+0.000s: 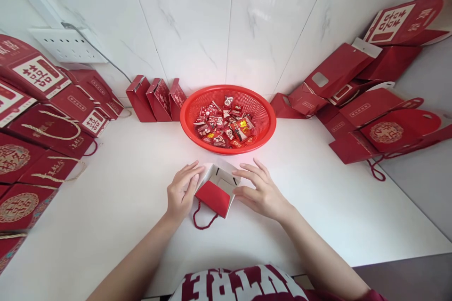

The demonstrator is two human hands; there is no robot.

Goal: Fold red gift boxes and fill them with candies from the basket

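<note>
A small red gift box (213,199) with a white inside stands open-topped on the table in front of me, its dark red cord handle (205,227) looping out on the near side. My left hand (182,191) grips the box's left wall, thumb and fingers on either side of a white flap. On the other side, my right hand (260,191) has its fingers apart, with fingertips at the right edge of the box. Just beyond the box, a red plastic basket (264,136) holds many wrapped candies (226,124).
Stacked red gift bags and boxes (52,141) fill the left side, and more red boxes (370,108) pile up at right. Several small red boxes (141,99) stand along the tiled wall (197,19). A white socket strip (67,44) is mounted at left. The white table (318,207) has a front edge.
</note>
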